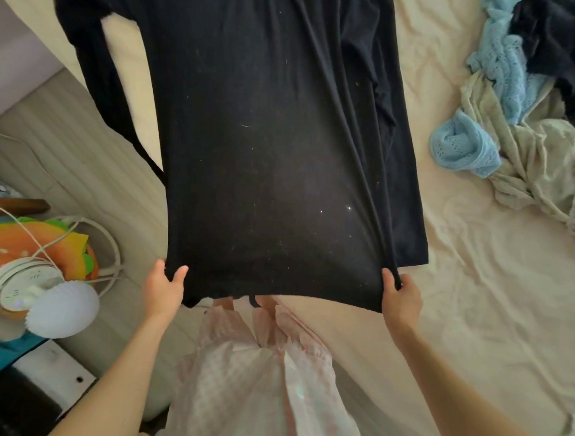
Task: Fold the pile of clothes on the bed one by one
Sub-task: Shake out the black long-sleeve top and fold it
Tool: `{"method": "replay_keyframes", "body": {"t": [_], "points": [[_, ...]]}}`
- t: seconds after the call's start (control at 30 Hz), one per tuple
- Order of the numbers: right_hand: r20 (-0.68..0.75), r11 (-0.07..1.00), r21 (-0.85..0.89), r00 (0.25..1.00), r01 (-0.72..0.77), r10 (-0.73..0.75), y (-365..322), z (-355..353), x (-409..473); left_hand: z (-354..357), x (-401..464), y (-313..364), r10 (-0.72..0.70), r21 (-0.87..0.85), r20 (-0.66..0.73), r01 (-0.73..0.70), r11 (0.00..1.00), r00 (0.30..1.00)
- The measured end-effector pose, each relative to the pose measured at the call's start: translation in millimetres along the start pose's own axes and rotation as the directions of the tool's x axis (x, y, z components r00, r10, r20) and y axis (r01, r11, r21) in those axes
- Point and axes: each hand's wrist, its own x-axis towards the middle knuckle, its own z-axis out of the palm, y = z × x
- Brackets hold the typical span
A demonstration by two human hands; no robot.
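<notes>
I am holding a black long-sleeved top (277,153) stretched out in front of me, filling the centre and upper part of the frame. My left hand (161,292) is gripping its near left corner at the lower left of the garment, thumb curled over the top of the cloth and fingers tucked underneath. My right hand (400,297) is pinching the near right part of the hem, thumb lying on the fabric and fingers closed behind it, so the hem is pulling taut between my two hands. One sleeve is hanging down along the upper left of the frame. The top is hovering above the cream sheet of the bed (477,276), which is running across the right half. The remaining pile of clothes (517,112), light blue knit, dark navy and pale grey-green, is lying crumpled at the upper right of the frame, well apart from my hands.
</notes>
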Motion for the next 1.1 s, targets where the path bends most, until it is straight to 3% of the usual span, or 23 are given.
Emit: {"method": "replay_keyframes", "body": {"t": [0.13, 0.23, 0.33, 0.37, 0.43, 0.47, 0.53, 0.6, 0.63, 0.67, 0.73, 0.8, 0.87, 0.93, 1.0, 1.1], "points": [[-0.094, 0.996, 0.093, 0.996, 0.017, -0.009, -21, -4, 12, 9, -1, 24, 0.010, 0.057, 0.012, -0.010, 0.998, 1.000], [-0.247, 0.999, 0.035, 0.969, 0.000, 0.009, -34, -18, 40, 24, -16, 58, 0.307, 0.194, 0.002, -0.301, 0.934, 0.952], [-0.098, 0.994, -0.066, 0.992, -0.082, 0.075, -39, -31, 76, 51, -29, 96, 0.585, 0.362, 0.213, -0.619, 0.697, 0.783], [-0.006, 0.993, -0.012, 0.993, -0.121, 0.121, -41, -33, 86, 61, -33, 109, 0.597, 0.400, 0.295, -0.664, 0.632, 0.746], [0.143, 0.979, 0.105, 0.977, -0.174, 0.159, -51, -40, 95, 75, -40, 131, 0.536, 0.458, 0.416, -0.678, 0.574, 0.735], [0.120, 0.976, 0.152, 0.983, -0.156, 0.138, -59, -44, 95, 78, -43, 139, 0.490, 0.466, 0.443, -0.660, 0.589, 0.751], [-0.074, 0.966, 0.256, 0.995, -0.038, 0.059, -77, -57, 94, 75, -50, 156, 0.434, 0.399, 0.425, -0.595, 0.697, 0.794], [-0.290, 0.928, 0.322, 0.953, 0.189, -0.093, -100, -73, 82, 68, -56, 175, 0.423, 0.197, 0.366, -0.513, 0.835, 0.829], [-0.310, 0.888, 0.335, 0.927, 0.315, -0.212, -111, -78, 70, 63, -59, 187, 0.381, 0.015, 0.375, -0.417, 0.909, 0.845], [-0.251, 0.841, 0.327, 0.897, 0.431, -0.363, -123, -80, 55, 58, -64, 202, 0.312, -0.191, 0.446, -0.251, 0.949, 0.839], [0.045, 0.771, 0.210, 0.781, 0.602, -0.622, -136, -72, 23, 49, -71, 227, 0.275, -0.477, 0.616, 0.071, 0.876, 0.738], [0.372, 0.670, 0.123, 0.592, 0.732, -0.715, -138, -57, 0, 43, -73, 242, 0.349, -0.539, 0.652, 0.088, 0.838, 0.673], [0.570, 0.682, 0.114, 0.515, 0.723, -0.640, -135, -47, -6, 40, -72, 251, 0.341, -0.478, 0.622, -0.004, 0.879, 0.704], [0.613, 0.754, 0.145, 0.541, 0.640, -0.577, -131, -43, 1, 43, -66, 252, 0.331, -0.310, 0.535, -0.183, 0.933, 0.778], [0.536, 0.838, 0.186, 0.662, 0.513, -0.524, -130, -41, 11, 46, -59, 245, 0.360, -0.188, 0.458, -0.307, 0.933, 0.813], [0.383, 0.933, 0.231, 0.855, 0.277, -0.349, -135, -33, 33, 53, -49, 232, 0.333, -0.192, 0.389, -0.278, 0.941, 0.859]]}}
